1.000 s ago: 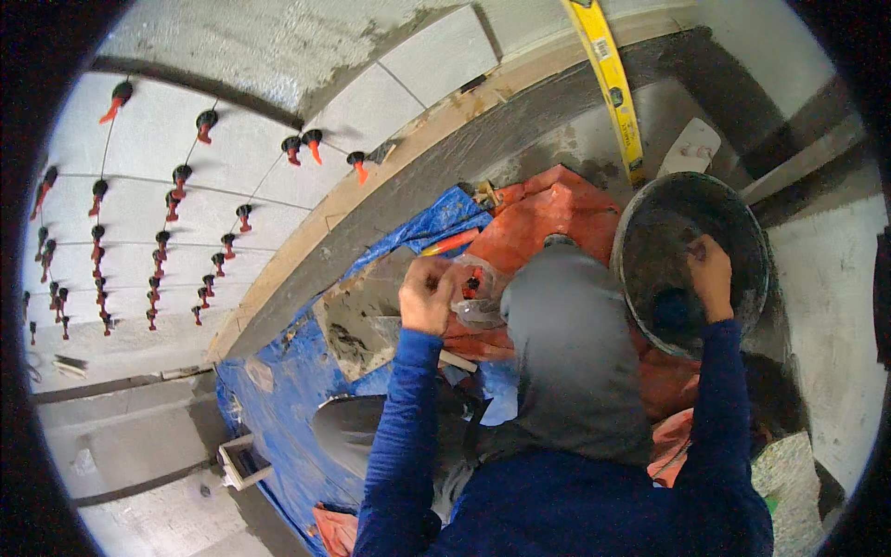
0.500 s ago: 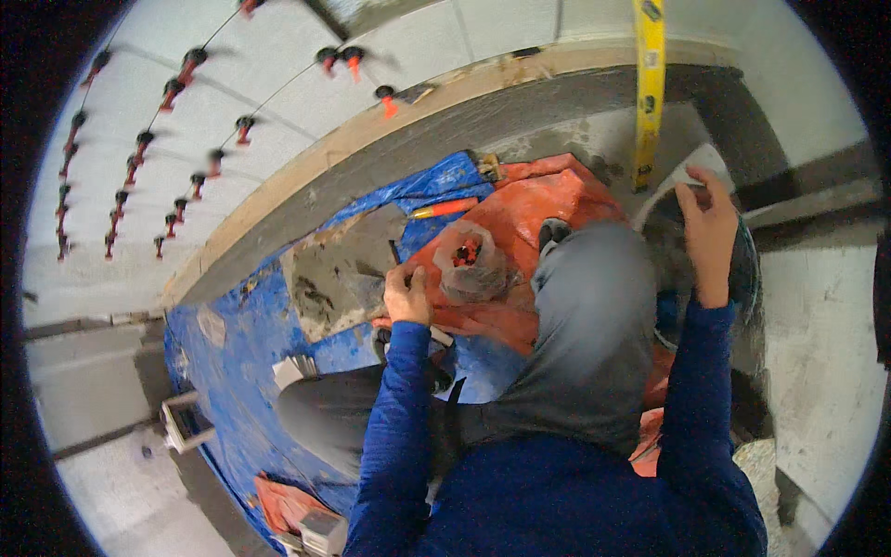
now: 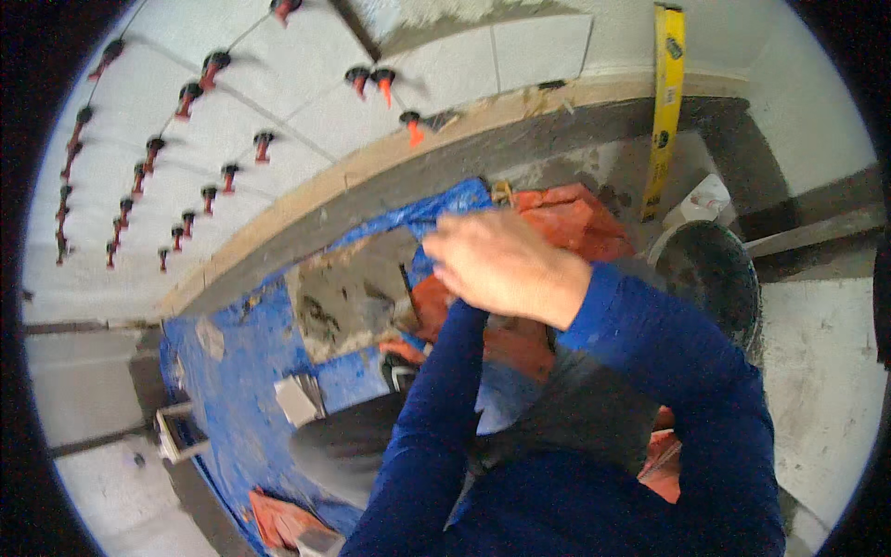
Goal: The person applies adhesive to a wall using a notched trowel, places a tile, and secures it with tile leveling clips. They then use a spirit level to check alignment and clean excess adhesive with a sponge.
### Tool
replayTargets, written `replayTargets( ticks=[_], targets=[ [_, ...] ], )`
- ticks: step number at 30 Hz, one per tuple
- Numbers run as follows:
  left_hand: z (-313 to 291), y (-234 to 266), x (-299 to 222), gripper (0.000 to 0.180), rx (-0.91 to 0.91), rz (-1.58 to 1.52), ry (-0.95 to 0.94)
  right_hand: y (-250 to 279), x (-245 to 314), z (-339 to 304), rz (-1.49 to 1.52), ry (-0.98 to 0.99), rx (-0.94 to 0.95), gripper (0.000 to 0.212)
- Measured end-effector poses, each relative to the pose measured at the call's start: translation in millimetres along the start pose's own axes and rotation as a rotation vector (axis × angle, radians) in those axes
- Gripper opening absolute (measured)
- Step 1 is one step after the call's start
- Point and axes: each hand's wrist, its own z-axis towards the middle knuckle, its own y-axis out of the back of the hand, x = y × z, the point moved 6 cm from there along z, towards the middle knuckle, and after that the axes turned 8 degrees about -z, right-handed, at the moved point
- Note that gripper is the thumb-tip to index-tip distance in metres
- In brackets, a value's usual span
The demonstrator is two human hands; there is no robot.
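Note:
My right hand [image 3: 509, 265] reaches across in front of me, its back turned up and its fingers bent downward. Those fingers are smeared by motion, and I cannot make out anything in them. My left hand is hidden beneath the right one; only its blue-sleeved forearm [image 3: 432, 399] shows. Both hands are above the orange sheet [image 3: 587, 223] on the floor. To their left lies a grey, mortar-smeared board [image 3: 348, 297]. A dark bucket [image 3: 710, 283] stands to the right of my right forearm, with a white piece [image 3: 701, 200] at its far rim.
A yellow spirit level [image 3: 665, 111] stands against the far wall. Red and black levelling clips [image 3: 215, 70] stick out from the white wall tiles. Blue tarp [image 3: 246, 371] covers the floor at left, bearing a small stack of pale pieces [image 3: 299, 401]. My bent legs [image 3: 348, 446] are below.
My right hand has swung left from beside the bucket and now covers my left hand. The clear bag of red pieces is now hidden. The view has shifted slightly.

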Motion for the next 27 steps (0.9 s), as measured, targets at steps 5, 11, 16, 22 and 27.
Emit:
replayTargets(
  ticks=[5,11,16,22,27],
  targets=[
    [-20.6,-59.8,32.3,0.026,-0.079,0.188,0.046,-18.3,-15.5,-3.5,-0.057,0.055,0.066,0.015],
    [-49.6,-62.1,43.1,0.033,-0.185,0.101,0.059,-22.5,-19.2,4.7,-0.074,0.026,0.227,0.023],
    [-68.9,-6.4,12.9,0.046,-0.019,0.138,0.237,-20.0,-14.7,3.7,-0.05,0.012,0.274,0.033],
    [-88.8,35.1,27.6,0.042,-0.406,-0.568,0.394,-22.7,-18.7,3.8,-0.06,-0.027,0.342,0.029],
    [-99.7,57.9,35.8,0.022,-0.437,-2.079,0.457,-31.7,-34.3,3.8,-0.051,-0.055,0.326,0.023]
  ],
)
